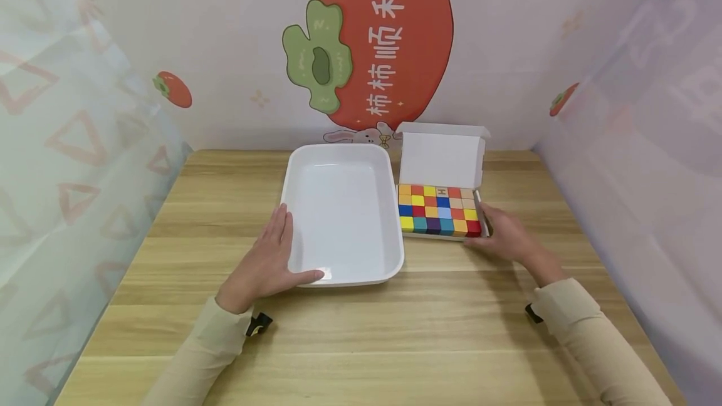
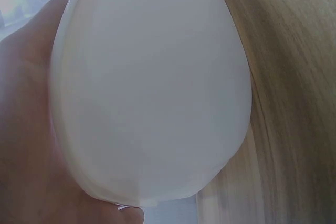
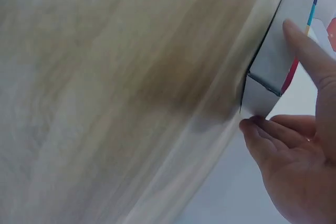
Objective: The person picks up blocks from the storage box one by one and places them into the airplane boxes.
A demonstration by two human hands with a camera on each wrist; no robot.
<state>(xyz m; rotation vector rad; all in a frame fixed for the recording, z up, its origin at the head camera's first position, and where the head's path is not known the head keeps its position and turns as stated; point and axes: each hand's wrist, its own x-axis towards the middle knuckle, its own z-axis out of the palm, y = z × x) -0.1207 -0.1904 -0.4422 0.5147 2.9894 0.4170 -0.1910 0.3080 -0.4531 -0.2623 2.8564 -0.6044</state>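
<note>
A white rectangular tray [image 1: 343, 221] stands on the table left of a white cardboard box [image 1: 440, 161] with its lid raised. Rows of coloured wooden cubes [image 1: 431, 212] fill the box, one marked with an H. My left hand [image 1: 267, 265] rests on the tray's near left corner, fingers straight along its left side and thumb over the front rim. My right hand [image 1: 510, 240] holds the box's near right corner. In the right wrist view the thumb [image 3: 304, 48] presses the box's front wall [image 3: 273, 51] and the curled fingers touch its right end.
Both things stand on a wood-grain table [image 1: 361, 343], near its back edge. A printed cloth [image 1: 237, 36] with a big red persimmon hangs behind, and pale cloth walls flank both sides. The tray's right side is close against the box.
</note>
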